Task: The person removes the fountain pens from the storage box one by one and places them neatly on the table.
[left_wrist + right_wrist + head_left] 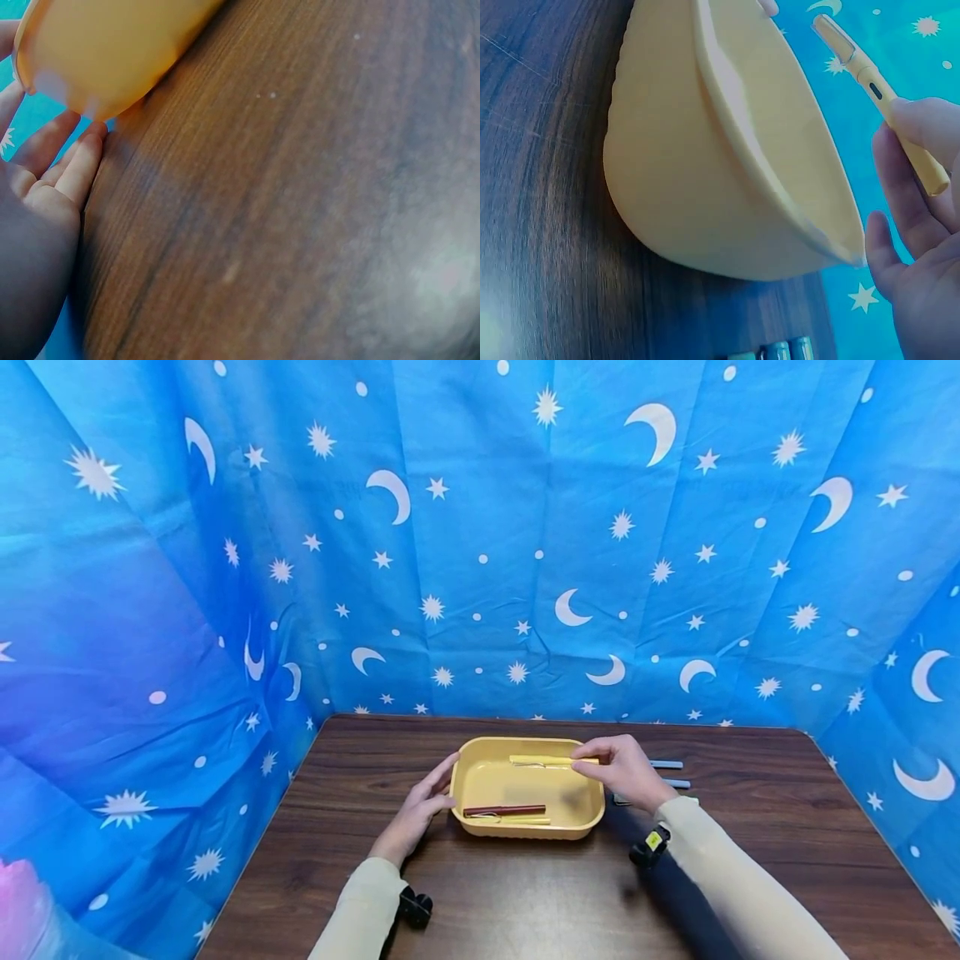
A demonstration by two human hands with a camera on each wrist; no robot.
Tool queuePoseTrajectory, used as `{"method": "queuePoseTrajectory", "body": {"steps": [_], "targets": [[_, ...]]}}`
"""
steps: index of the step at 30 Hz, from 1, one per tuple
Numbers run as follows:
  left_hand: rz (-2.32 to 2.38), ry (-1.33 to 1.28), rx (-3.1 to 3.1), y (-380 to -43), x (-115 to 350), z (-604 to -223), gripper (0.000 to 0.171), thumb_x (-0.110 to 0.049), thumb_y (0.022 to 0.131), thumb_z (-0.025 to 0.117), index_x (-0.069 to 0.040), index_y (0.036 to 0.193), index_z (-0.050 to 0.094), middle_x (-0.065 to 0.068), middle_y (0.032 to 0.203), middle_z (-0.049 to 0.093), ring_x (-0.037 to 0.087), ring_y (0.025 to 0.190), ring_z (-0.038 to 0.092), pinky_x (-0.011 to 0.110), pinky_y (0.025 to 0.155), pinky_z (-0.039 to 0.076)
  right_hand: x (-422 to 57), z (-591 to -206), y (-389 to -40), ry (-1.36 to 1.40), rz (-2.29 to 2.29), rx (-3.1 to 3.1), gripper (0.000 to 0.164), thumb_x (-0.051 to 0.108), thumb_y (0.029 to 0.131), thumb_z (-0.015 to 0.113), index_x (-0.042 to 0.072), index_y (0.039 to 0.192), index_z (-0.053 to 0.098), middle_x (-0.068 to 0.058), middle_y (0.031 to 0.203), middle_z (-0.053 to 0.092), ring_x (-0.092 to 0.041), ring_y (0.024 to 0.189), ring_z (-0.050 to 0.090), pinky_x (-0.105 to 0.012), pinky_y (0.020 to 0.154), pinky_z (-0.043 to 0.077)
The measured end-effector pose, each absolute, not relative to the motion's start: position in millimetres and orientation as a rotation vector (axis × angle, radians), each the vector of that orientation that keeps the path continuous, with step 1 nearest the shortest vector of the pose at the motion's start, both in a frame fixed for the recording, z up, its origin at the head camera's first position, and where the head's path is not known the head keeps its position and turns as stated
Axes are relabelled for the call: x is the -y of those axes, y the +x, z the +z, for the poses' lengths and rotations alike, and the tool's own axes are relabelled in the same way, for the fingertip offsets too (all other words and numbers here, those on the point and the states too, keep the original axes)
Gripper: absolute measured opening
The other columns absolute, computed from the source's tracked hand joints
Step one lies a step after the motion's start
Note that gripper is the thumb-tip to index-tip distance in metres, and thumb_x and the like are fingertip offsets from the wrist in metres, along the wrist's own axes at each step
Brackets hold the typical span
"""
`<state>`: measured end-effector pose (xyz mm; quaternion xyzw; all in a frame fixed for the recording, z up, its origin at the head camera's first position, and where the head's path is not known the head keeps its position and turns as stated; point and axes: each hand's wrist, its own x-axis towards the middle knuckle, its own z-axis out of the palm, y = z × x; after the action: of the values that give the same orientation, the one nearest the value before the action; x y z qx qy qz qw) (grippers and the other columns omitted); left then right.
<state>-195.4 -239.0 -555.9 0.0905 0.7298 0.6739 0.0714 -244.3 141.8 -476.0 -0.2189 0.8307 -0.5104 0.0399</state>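
A yellow plastic tray sits on the wooden table. My left hand rests against its left end, fingers fairly straight and touching the wall, as the left wrist view also shows. My right hand pinches a yellow pen with a clip between thumb and fingers. In the head view that pen lies level across the tray's back right part; the right wrist view shows it raised above the rim. Inside the tray, near its front wall, a dark red pen lies beside another yellow pen.
Two blue-grey pens lie on the table right of the tray, partly hidden by my right hand. The right wrist view shows several pen ends there, one greenish. A blue star-and-moon curtain hangs behind the table.
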Motion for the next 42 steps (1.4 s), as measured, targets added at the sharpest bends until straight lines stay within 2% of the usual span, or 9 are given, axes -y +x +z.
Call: {"method": "queuePoseTrajectory", "body": {"steps": [5,12,18,23,28,31,34,42], "targets": [[2.03,0.255,-2.187,-196,238,-556,0.073,-0.003,0.099,0.059,-0.027,0.165,0.037,0.004,0.17,0.034,0.027,0.154,0.037,0.041,0.122,0.034,-152,-476,-243,-0.644,-1.601,-2.534,0.016,0.021,0.092,0.082,0.016,0.107,0.083,-0.005,0.103,0.078,-0.022,0.072,0.059,-0.026,0.057,0.05],[2.032,0.264,-2.191,-196,238,-556,0.073,-0.004,0.099,0.058,-0.026,0.165,0.036,0.006,0.17,0.034,0.028,0.155,0.035,0.049,0.124,0.03,-159,-478,-241,-0.622,-1.63,-2.524,0.017,0.021,0.093,0.081,0.013,0.107,0.083,-0.007,0.104,0.078,-0.021,0.074,0.061,-0.025,0.061,0.053],[2.025,0.281,-2.194,-196,238,-557,0.073,-0.003,0.099,0.058,-0.023,0.166,0.035,0.008,0.171,0.033,0.03,0.155,0.034,0.034,0.12,0.035,-164,-479,-239,-0.577,-1.657,-2.516,0.017,0.019,0.092,0.082,0.013,0.107,0.084,-0.006,0.105,0.079,-0.023,0.074,0.063,-0.028,0.061,0.055],[2.03,0.307,-2.182,-197,239,-558,0.074,-0.002,0.099,0.057,-0.023,0.166,0.035,0.009,0.171,0.032,0.03,0.155,0.034,0.021,0.113,0.038,-168,-479,-240,-0.553,-1.651,-2.533,0.017,0.022,0.091,0.083,0.016,0.107,0.085,-0.004,0.104,0.08,-0.029,0.076,0.064,-0.036,0.062,0.058],[2.031,0.322,-2.173,-197,241,-557,0.075,0.0,0.099,0.057,-0.023,0.166,0.034,0.009,0.171,0.031,0.032,0.155,0.033,0.02,0.111,0.04,-173,-479,-239,-0.567,-1.677,-2.506,0.018,0.025,0.091,0.083,0.017,0.107,0.084,-0.005,0.106,0.079,-0.04,0.083,0.065,-0.039,0.066,0.06],[2.029,0.319,-2.179,-197,241,-556,0.075,-0.001,0.098,0.058,-0.023,0.166,0.034,0.008,0.172,0.031,0.031,0.156,0.033,0.022,0.113,0.039,-178,-477,-236,-0.569,-1.696,-2.492,0.019,0.025,0.092,0.083,0.016,0.108,0.084,-0.007,0.108,0.079,-0.042,0.088,0.066,-0.038,0.07,0.062],[2.029,0.308,-2.182,-197,240,-555,0.075,-0.003,0.098,0.059,-0.024,0.166,0.035,0.006,0.172,0.03,0.029,0.156,0.033,0.023,0.114,0.038,-185,-476,-234,-0.562,-1.699,-2.511,0.016,0.024,0.093,0.081,0.017,0.107,0.083,-0.01,0.108,0.079,-0.041,0.089,0.067,-0.034,0.071,0.061],[2.055,0.318,-2.15,-197,240,-555,0.076,-0.001,0.097,0.059,-0.021,0.166,0.034,0.01,0.171,0.031,0.031,0.155,0.034,0.018,0.11,0.04,-206,-475,-225,-0.525,-1.668,-2.599,0.019,0.027,0.094,0.08,0.015,0.107,0.083,-0.006,0.104,0.078,-0.024,0.083,0.065,-0.028,0.066,0.057]]}}
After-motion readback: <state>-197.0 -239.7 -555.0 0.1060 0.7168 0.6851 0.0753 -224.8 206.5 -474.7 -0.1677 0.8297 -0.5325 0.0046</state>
